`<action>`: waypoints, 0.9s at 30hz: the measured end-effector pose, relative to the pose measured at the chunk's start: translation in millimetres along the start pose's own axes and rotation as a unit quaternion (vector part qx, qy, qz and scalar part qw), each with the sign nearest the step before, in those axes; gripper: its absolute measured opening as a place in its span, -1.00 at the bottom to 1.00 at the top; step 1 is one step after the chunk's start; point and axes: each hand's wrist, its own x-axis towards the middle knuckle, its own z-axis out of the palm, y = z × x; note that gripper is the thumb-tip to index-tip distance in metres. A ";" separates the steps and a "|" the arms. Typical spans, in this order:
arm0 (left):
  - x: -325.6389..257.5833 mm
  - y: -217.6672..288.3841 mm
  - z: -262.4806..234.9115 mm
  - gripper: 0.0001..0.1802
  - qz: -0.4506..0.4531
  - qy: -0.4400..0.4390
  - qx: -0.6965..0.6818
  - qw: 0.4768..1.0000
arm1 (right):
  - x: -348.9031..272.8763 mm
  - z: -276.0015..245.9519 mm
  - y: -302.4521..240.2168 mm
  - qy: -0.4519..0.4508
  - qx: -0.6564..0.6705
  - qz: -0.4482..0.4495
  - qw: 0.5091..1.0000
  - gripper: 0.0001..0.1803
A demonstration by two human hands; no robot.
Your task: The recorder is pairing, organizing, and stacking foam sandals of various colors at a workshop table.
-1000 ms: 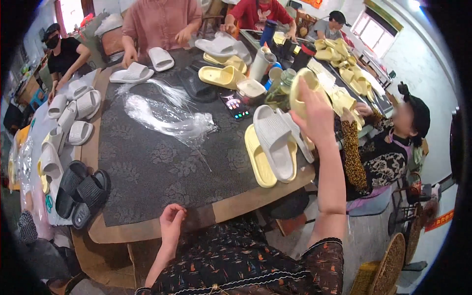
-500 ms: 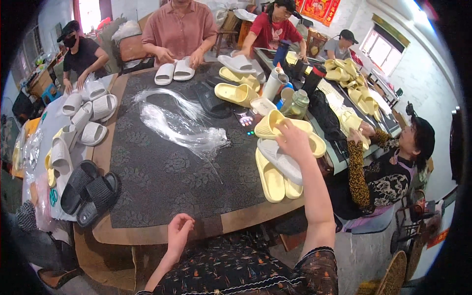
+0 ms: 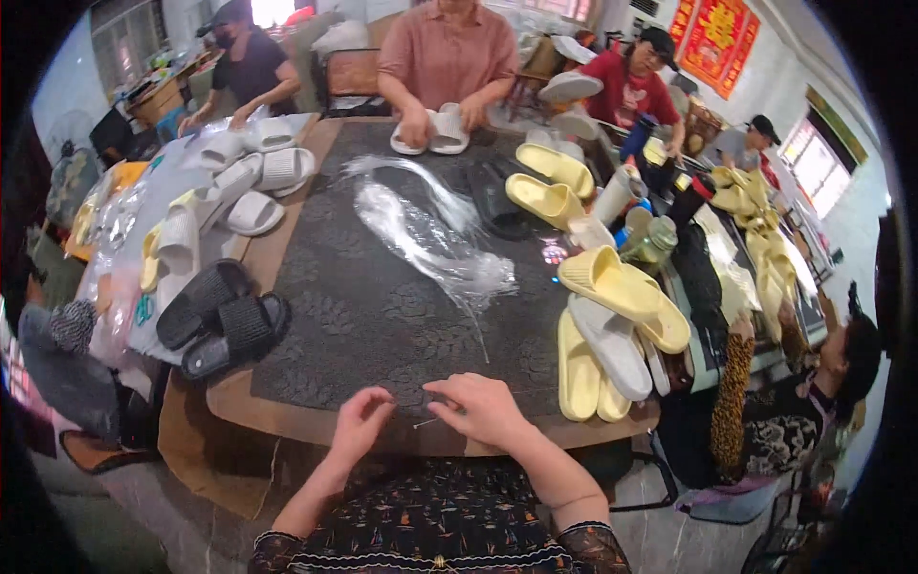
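Observation:
My left hand [image 3: 362,422] is at the table's front edge, fingers bent and thumb apart, with nothing visible in it. Facing it, my right hand [image 3: 476,411] hovers with thumb and index finger apart. A short, thin pale strand [image 3: 425,422] shows just under the right thumb; whether the hand touches it I cannot tell. Beyond my hands, a bundle of clear shiny strands [image 3: 421,230] lies on the dark patterned mat [image 3: 316,316]. Right of my right hand is a stack with a yellow slipper [image 3: 626,287] on top, a light grey slipper [image 3: 612,346] and more yellow ones below.
Black slippers [image 3: 225,316] and several grey slippers [image 3: 253,182] lie along the left side. Yellow slippers [image 3: 545,199], a white bottle [image 3: 617,196] and a green jar [image 3: 655,239] stand at the right. Across the table a person in pink [image 3: 449,57] handles grey slippers; other people work around.
My right hand has left the yellow slipper on the stack and come back to the front edge, near my left hand. The view has turned left. Across the table, a grey slipper has been lifted.

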 end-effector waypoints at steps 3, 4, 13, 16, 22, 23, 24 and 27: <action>7.2 -3.2 -44.7 -0.93 0.089 0.136 0.071 0.984 | 13.4 44.9 19.7 0.050 0.027 -0.047 0.997 -0.81; 14.9 -4.9 -67.0 -0.89 0.186 0.173 0.147 0.956 | 15.1 58.0 25.6 0.038 0.038 -0.066 0.996 -0.81; 65.1 8.8 -256.5 -0.28 -0.011 0.439 0.633 0.638 | 8.1 91.0 59.8 0.111 0.053 0.025 0.992 -0.93; 78.1 -28.7 -330.5 -0.33 -0.006 0.397 0.640 0.658 | 10.5 95.0 57.0 0.128 0.064 -0.007 0.990 -0.92; 102.4 -10.9 -255.0 -0.57 0.019 0.354 0.498 0.791 | 6.3 95.5 67.3 0.132 0.064 0.012 0.989 -0.91; 97.5 -2.9 -227.7 -0.55 -0.001 0.342 0.447 0.826 | 6.0 95.0 68.2 0.133 0.063 0.017 0.989 -0.91; 94.4 2.5 -207.3 -0.51 -0.004 0.295 0.446 0.845 | 6.3 94.0 67.5 0.128 0.081 0.032 0.988 -0.88; 82.3 1.4 -133.5 -0.50 -0.004 0.204 0.261 0.943 | 9.5 85.1 57.8 0.118 0.113 0.067 0.984 -0.81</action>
